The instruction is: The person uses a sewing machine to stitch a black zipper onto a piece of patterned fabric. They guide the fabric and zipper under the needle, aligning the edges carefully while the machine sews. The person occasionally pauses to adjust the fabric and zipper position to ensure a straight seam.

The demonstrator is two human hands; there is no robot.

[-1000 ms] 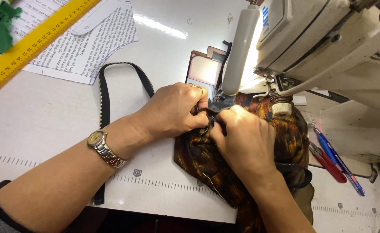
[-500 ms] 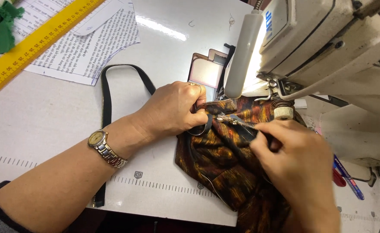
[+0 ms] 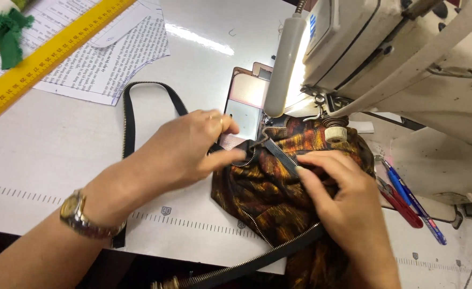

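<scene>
**Two hands working a zipper into patterned fabric at a sewing machine**

A bunched piece of fabric, streaked in orange, brown and black, is lying on the pale surface directly in front of the sewing machine, its upper edge tucked under the machine's head. A black zipper tape with fine metal teeth is running across the folds, and the cloth is looking soft, glossy and heavily creased.

The left hand is resting flat over the fabric's left edge, fingers extended and close together, fingertips pressing on the zipper near the needle area; it is gripping nothing that can be made out. The right hand is lying on the fabric's right side, fingers loosely curled, index finger pushing down on the cloth beside the zipper. A metal wristwatch is sitting on the left wrist.

The needle and presser foot are hiding behind the machine's bright lamp and the fabric folds, so the exact stitching point is hard to make out. The fabric's lower part is dropping off the surface edge and is being cut by the frame.

A loose length of black zipper is looping across the surface to the left. A yellow ruler and printed paper patterns are lying further back. Blue and red pens are lying just right of the fabric.
</scene>
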